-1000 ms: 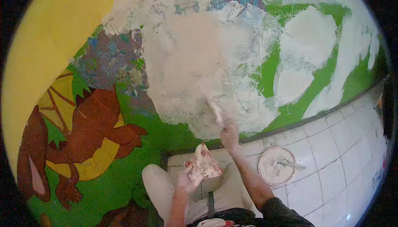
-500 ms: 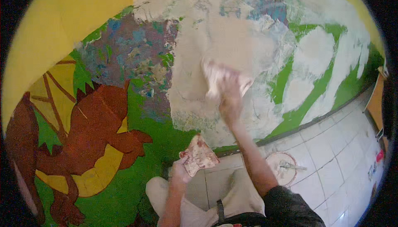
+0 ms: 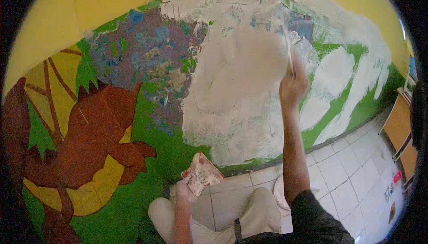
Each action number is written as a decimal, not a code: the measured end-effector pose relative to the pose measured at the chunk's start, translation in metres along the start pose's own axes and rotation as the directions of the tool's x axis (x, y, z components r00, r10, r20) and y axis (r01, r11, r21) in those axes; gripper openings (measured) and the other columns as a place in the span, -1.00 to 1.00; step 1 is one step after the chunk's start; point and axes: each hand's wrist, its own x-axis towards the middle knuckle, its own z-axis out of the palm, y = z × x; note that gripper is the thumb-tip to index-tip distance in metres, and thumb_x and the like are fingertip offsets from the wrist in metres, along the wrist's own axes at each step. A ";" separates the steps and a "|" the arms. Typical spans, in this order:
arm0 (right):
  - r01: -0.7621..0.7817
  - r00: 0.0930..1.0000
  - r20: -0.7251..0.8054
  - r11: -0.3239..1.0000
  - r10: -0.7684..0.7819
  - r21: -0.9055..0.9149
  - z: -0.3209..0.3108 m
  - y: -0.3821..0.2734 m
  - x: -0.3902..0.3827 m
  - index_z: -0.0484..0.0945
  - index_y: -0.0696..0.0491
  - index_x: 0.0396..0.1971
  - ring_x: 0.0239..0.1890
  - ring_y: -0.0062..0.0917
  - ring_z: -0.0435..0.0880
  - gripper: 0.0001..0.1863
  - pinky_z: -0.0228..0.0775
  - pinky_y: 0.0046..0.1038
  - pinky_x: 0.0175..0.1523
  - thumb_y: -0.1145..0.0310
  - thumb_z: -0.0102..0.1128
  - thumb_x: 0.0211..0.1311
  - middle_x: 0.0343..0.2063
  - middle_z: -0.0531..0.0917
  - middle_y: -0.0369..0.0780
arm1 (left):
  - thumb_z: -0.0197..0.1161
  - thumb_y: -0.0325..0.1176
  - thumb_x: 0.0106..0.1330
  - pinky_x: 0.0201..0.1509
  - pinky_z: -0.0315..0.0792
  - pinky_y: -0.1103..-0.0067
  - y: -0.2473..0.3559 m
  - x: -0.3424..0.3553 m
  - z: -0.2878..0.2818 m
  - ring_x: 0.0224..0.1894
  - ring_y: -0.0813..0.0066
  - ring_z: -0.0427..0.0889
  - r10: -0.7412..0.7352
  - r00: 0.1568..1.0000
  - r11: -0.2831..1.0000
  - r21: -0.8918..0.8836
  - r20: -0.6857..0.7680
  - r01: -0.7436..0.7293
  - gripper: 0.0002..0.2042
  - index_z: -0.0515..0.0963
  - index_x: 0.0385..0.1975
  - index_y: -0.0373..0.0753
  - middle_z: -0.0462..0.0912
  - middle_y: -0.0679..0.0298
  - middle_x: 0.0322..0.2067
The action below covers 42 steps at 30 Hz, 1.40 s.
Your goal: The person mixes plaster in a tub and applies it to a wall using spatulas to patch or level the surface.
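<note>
In front of me a painted wall carries a broad patch of off-white putty (image 3: 243,79). My right hand (image 3: 294,87) is closed on a putty spreader (image 3: 289,50), seen nearly edge-on against the upper right part of the patch. Its blade seems to touch the wall; the exact contact is blurred. Lower down, my left hand (image 3: 185,191) grips a second, triangular spreader (image 3: 203,175) by one corner. Putty and reddish smears coat its face. It is held away from the wall, above my knees.
A round putty container (image 3: 280,192) stands on the tiled floor (image 3: 343,175), partly behind my right forearm. A brown dragon mural (image 3: 98,132) covers the wall at left. Orange-brown boards (image 3: 397,119) lean at the far right, near a small red object (image 3: 397,176).
My right hand has swept its spreader right and upward across the putty, turning it from broadside to nearly edge-on. The left hand with its spreader has shifted slightly left and down in view.
</note>
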 end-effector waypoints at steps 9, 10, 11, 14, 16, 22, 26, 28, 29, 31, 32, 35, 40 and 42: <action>0.339 0.789 0.492 0.928 -0.369 0.153 0.031 -0.030 -0.177 0.51 0.00 0.14 0.29 -0.05 0.39 -0.44 0.14 -0.11 0.42 0.57 0.08 0.05 0.18 0.49 0.01 | -0.10 -0.35 0.45 0.17 0.49 0.09 -0.015 -0.033 0.001 0.11 0.01 0.56 0.053 0.997 0.997 -0.059 -0.059 -0.056 -0.62 0.34 0.18 -0.40 0.53 -0.03 0.10; 0.325 0.753 0.548 0.929 -0.366 0.174 0.013 -0.031 -0.203 0.53 0.02 0.12 0.27 -0.08 0.42 -0.44 0.16 -0.12 0.41 0.60 0.09 0.01 0.16 0.51 0.00 | -0.09 -0.35 0.44 0.17 0.49 0.09 -0.015 -0.029 -0.004 0.10 0.01 0.57 0.078 0.995 0.995 -0.057 -0.066 -0.082 -0.62 0.34 0.17 -0.40 0.53 -0.03 0.09; 0.310 0.711 0.605 0.932 -0.358 0.187 -0.001 -0.024 -0.218 0.55 0.03 0.09 0.26 -0.11 0.45 -0.44 0.19 -0.14 0.40 0.62 0.10 -0.03 0.15 0.53 -0.01 | -0.09 -0.35 0.44 0.17 0.49 0.09 -0.015 -0.024 -0.004 0.10 0.01 0.57 0.074 0.994 0.995 -0.062 -0.075 -0.079 -0.62 0.34 0.17 -0.40 0.53 -0.03 0.09; 0.071 0.668 0.694 0.951 -0.269 0.300 -0.012 0.006 -0.209 0.60 0.07 0.02 0.22 -0.16 0.50 -0.49 0.24 -0.18 0.37 0.67 0.09 -0.03 0.08 0.59 -0.04 | -0.06 -0.36 0.44 0.15 0.50 0.08 -0.007 -0.008 0.016 0.11 0.01 0.57 0.085 0.996 0.996 -0.034 0.030 -0.084 -0.63 0.34 0.17 -0.39 0.53 -0.03 0.10; 0.089 0.832 0.483 0.925 -0.273 0.369 -0.014 -0.001 -0.161 0.62 0.04 0.03 0.18 -0.18 0.54 -0.49 0.27 -0.31 0.34 0.70 0.06 0.05 0.05 0.62 -0.06 | -0.05 -0.37 0.43 0.15 0.50 0.06 -0.008 -0.004 0.027 0.10 0.00 0.57 0.054 0.992 0.998 0.000 0.115 -0.055 -0.62 0.34 0.17 -0.40 0.53 -0.04 0.10; 0.423 0.856 0.260 0.895 -0.446 0.142 0.032 -0.027 -0.041 0.60 0.01 0.07 0.28 -0.25 0.44 -0.48 0.10 -0.24 0.43 0.69 0.05 0.08 0.14 0.57 -0.11 | -0.05 -0.34 0.42 0.14 0.50 0.01 -0.003 0.021 0.053 0.09 -0.03 0.58 -0.080 0.967 0.997 0.004 0.240 0.082 -0.61 0.35 0.16 -0.43 0.53 -0.08 0.09; 0.536 0.728 0.438 0.836 -0.528 0.118 0.040 -0.011 -0.137 0.59 -0.02 0.09 0.31 -0.26 0.41 -0.47 0.04 -0.15 0.47 0.63 0.10 0.05 0.14 0.57 -0.15 | -0.03 -0.34 0.41 0.13 0.50 -0.01 0.003 0.032 0.063 0.09 -0.05 0.58 -0.045 0.966 0.999 0.014 0.254 0.043 -0.60 0.35 0.15 -0.45 0.53 -0.10 0.08; 0.513 0.669 0.538 0.842 -0.513 0.167 0.011 -0.004 -0.182 0.59 -0.01 0.07 0.30 -0.27 0.42 -0.47 0.07 -0.15 0.47 0.66 0.10 0.04 0.13 0.58 -0.15 | -0.02 -0.35 0.39 0.13 0.49 -0.02 0.010 0.030 0.072 0.09 -0.05 0.58 -0.104 0.955 0.994 0.067 0.278 0.088 -0.60 0.35 0.15 -0.45 0.54 -0.10 0.07; 0.502 0.647 0.572 0.847 -0.503 0.177 0.001 -0.004 -0.191 0.60 -0.01 0.06 0.28 -0.27 0.44 -0.47 0.11 -0.16 0.45 0.68 0.10 0.03 0.10 0.60 -0.15 | -0.08 -0.34 0.42 0.23 0.45 0.08 0.015 0.034 0.066 0.12 -0.02 0.56 -0.105 0.962 0.992 0.092 0.253 0.084 -0.59 0.33 0.18 -0.43 0.54 -0.05 0.09; 0.355 0.650 0.630 0.903 -0.425 0.243 -0.018 0.008 -0.172 0.61 -0.02 0.05 0.25 -0.26 0.49 -0.47 0.18 -0.17 0.42 0.70 0.09 0.04 0.07 0.62 -0.15 | -0.08 -0.33 0.42 0.22 0.46 0.05 0.005 0.022 0.072 0.12 -0.03 0.57 -0.098 0.971 0.992 0.103 0.218 0.077 -0.60 0.33 0.17 -0.44 0.55 -0.05 0.09; 0.184 0.631 0.693 0.935 -0.349 0.304 -0.027 0.011 -0.161 0.62 -0.02 0.04 0.21 -0.26 0.53 -0.47 0.25 -0.19 0.38 0.73 0.07 0.06 0.05 0.64 -0.16 | -0.08 -0.33 0.43 0.20 0.46 0.03 -0.002 0.018 0.071 0.11 -0.03 0.57 -0.085 0.982 0.992 0.107 0.168 0.068 -0.60 0.33 0.17 -0.44 0.55 -0.05 0.08; 0.362 0.849 0.331 0.910 -0.411 0.201 -0.010 -0.043 -0.067 0.63 -0.05 0.03 0.15 -0.31 0.59 -0.55 0.33 -0.27 0.29 0.69 0.02 0.20 0.04 0.65 -0.16 | -0.07 -0.31 0.44 0.19 0.45 -0.02 0.002 0.037 0.033 0.12 -0.03 0.56 -0.188 0.950 0.982 0.040 0.251 0.184 -0.60 0.33 0.19 -0.37 0.54 -0.03 0.10; 0.507 0.841 0.123 0.847 -0.527 0.162 0.057 -0.069 0.007 0.63 0.05 0.00 0.21 -0.27 0.53 -0.59 0.22 -0.21 0.38 0.65 0.06 0.15 0.05 0.63 -0.11 | -0.06 -0.29 0.43 0.20 0.43 -0.04 -0.005 0.049 0.029 0.14 -0.04 0.55 -0.209 0.955 0.978 0.041 0.212 0.205 -0.58 0.31 0.22 -0.34 0.51 -0.04 0.13; 0.564 0.787 0.216 0.816 -0.578 0.129 0.083 -0.065 -0.034 0.64 0.01 0.01 0.23 -0.24 0.50 -0.57 0.18 -0.17 0.40 0.63 0.10 0.12 0.05 0.63 -0.14 | -0.05 -0.29 0.43 0.19 0.45 -0.02 -0.004 0.047 0.020 0.14 -0.06 0.54 -0.159 0.949 0.987 0.059 0.274 0.148 -0.57 0.29 0.22 -0.40 0.51 -0.07 0.12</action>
